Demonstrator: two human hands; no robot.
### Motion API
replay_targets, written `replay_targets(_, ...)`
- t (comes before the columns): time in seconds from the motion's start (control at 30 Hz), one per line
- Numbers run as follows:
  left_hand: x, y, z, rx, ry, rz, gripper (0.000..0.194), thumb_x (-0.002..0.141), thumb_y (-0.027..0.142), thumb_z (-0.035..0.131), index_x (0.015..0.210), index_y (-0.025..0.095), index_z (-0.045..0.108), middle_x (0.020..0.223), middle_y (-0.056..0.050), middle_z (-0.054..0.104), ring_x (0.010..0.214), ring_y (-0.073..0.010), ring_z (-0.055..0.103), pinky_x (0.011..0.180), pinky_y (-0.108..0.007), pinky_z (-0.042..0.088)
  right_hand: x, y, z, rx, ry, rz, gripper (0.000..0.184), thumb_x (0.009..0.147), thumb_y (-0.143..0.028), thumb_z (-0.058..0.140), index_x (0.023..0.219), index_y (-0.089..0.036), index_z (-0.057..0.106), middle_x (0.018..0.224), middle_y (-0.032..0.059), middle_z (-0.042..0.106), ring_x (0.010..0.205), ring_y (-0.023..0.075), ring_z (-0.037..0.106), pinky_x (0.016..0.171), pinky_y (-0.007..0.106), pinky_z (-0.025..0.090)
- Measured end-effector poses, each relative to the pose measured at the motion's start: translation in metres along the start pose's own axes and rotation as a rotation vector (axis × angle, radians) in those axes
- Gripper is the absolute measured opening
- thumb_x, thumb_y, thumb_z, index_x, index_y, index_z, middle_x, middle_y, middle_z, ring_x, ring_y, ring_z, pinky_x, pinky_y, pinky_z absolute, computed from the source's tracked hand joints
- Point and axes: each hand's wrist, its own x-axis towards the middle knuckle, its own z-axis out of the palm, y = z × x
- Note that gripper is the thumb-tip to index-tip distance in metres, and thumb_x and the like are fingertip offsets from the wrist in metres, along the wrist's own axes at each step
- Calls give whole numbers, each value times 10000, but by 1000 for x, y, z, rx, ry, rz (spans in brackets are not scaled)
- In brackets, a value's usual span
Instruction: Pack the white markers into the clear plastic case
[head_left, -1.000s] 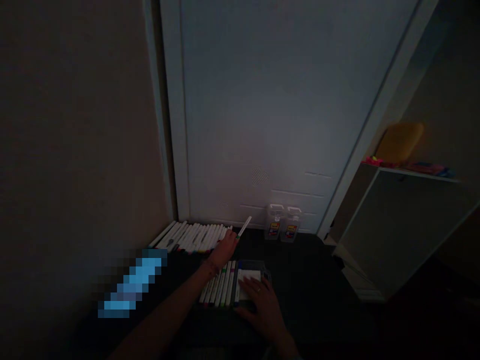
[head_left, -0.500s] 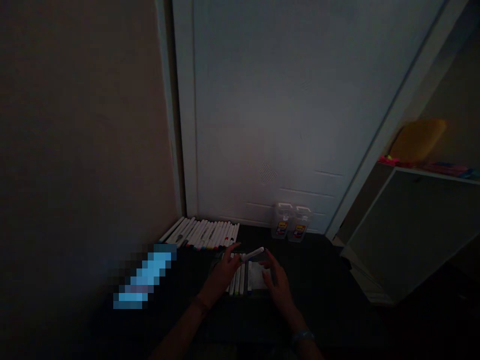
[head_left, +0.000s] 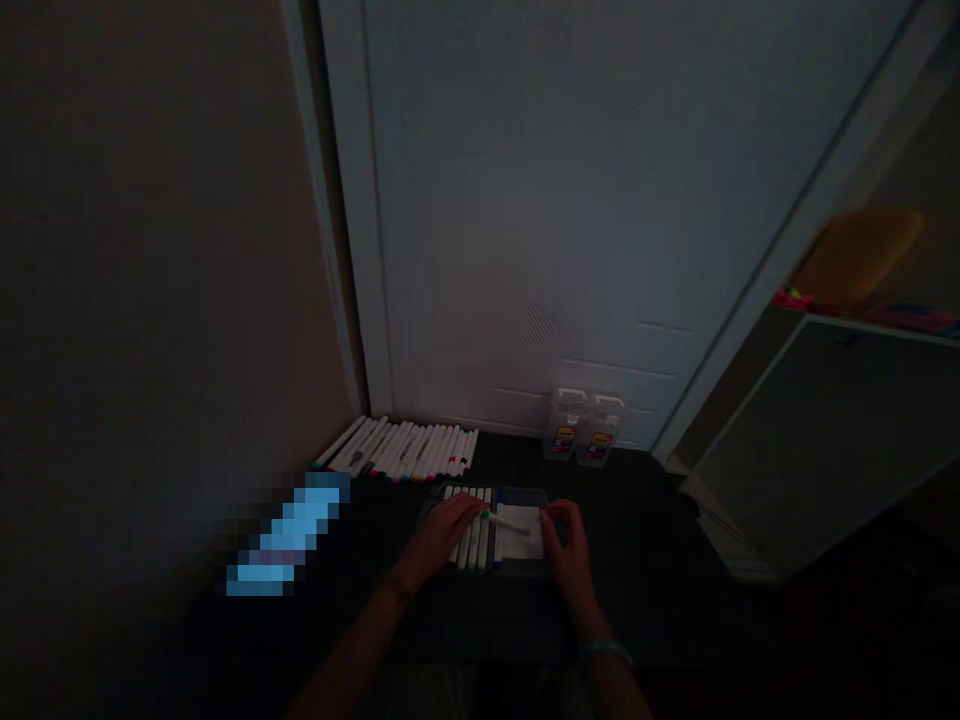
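Note:
My left hand (head_left: 448, 528) is closed on a white marker (head_left: 511, 523) with a green band, its fingers at the banded end. The marker points right, above the right half of an open clear plastic case (head_left: 517, 572). Under my left hand, several white markers (head_left: 472, 540) lie side by side in the case's left half. The right half holds a blue-ended marker (head_left: 499, 540) and a white card or paper (head_left: 521, 546). My right hand (head_left: 568, 540) is at the right edge of the case with its fingers curled together; what they grip, if anything, is unclear.
A row of white markers (head_left: 420, 450) lies at the back left of the dark table (head_left: 637, 560). Two clear plastic cases with handles (head_left: 568, 425) stand against the white door (head_left: 480, 200). A pixelated bright blue patch (head_left: 292, 535) is at the left. A cabinet (head_left: 832, 430) stands at the right.
My left hand has brought the green-banded marker from the back row to above the case. My right hand has lifted off the white card, moved to the case's right edge and curled its fingers.

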Motion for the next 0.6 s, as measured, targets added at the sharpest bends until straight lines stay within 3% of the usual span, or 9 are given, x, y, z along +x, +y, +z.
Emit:
replay_targets(0.1,2,-6,1,-112,69,-131,337,919,384,369,931,167,626,812,-36,640,729,-154,578,660,-240,443,0,-4,1,-161,-54,-100,278,837,-397,563,1047,-214,569,993,53,616,944,209,562,852,344,429)
replay_targets(0.23,6,-18,3,-259,15,-205,371,882,449,411,850,149,627,685,-4,594,577,-123,503,532,-213,382,0,-8,5,-298,-196,-242,243,859,-347,542,1078,-264,605,1060,38,617,1027,219,527,934,378,360)
replay_targets(0.43,7,-22,-1,-340,54,-245,366,850,475,448,835,147,610,679,8,576,575,-115,480,537,-205,376,-1,2,5,-183,-167,-98,234,902,-357,463,1026,-251,631,954,36,630,916,199,564,832,332,431)
replay_targets(0.6,3,-18,0,-318,88,-271,384,849,489,441,855,147,614,689,0,589,574,-119,481,526,-204,367,-2,0,5,-179,-160,-100,244,863,-377,530,1042,-240,624,952,35,635,903,198,571,822,321,440)
